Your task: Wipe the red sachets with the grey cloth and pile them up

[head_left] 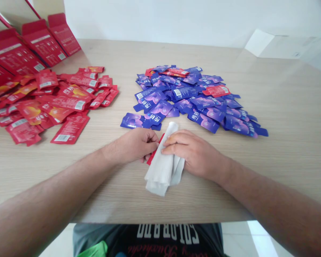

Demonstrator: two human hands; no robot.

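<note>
My right hand [195,151] is closed on a folded white tissue [160,167], held over the front middle of the table. Under the tissue's left side shows the edge of a red sachet [151,158]. My left hand [139,145] pinches that red sachet between thumb and fingers; most of the sachet is hidden behind the tissue. Just beyond both hands spreads a heap of purple sachets [184,93], with a few red ones lying among them. One red sachet [216,91] rests on the right part of that heap.
A pile of red sachets [69,131] covers the table's left side. Behind it, several red boxes [44,43] stand with flaps up. At the back right lies a white box [273,45] near the wall. The table's front edge [163,222] runs close to my body.
</note>
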